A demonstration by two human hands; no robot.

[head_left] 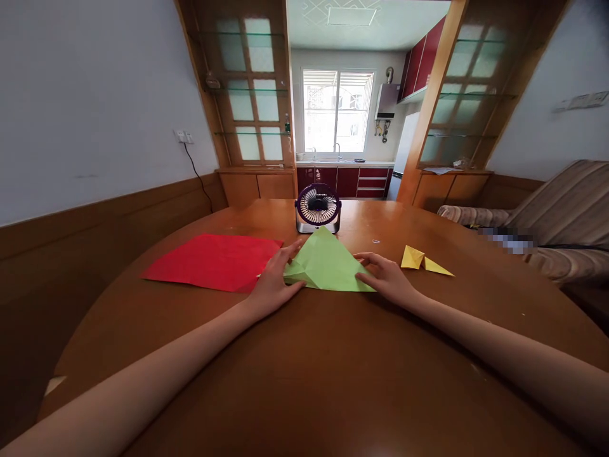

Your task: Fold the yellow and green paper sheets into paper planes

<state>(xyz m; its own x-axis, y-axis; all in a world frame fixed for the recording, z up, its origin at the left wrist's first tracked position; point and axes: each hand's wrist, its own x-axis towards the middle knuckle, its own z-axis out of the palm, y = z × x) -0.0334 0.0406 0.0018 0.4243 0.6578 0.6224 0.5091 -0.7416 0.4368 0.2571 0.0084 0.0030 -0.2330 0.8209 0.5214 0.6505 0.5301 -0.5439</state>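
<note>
Green paper (328,265), folded to a triangle with its tip pointing away from me, lies flat on the wooden table (304,381) between my 2 hands. My left hand (275,280) rests on its left corner, fingers (288,255) stretched out and slightly apart, thumb pressing the near-left edge where a small flap shows. My right hand (386,276) lies on the right corner, fingers close together and flat on the sheet; neither hand pinches or lifts anything.

To make this fold clean, I judge that both palms should hold the corners down while a fingertip runs along the crease from the middle outward, keeping the edges lined up so the layers do not slide.

Just beyond my left fingers lies a flat red sheet (214,261), touching or nearly touching my knuckles. Past my right fingers, a little apart, sits a small folded yellow paper (421,260). Straight ahead of both sets of fingertips, behind the triangle's tip, stands a small purple fan (318,207).

No brand, label or writing is readable on any of these.
</note>
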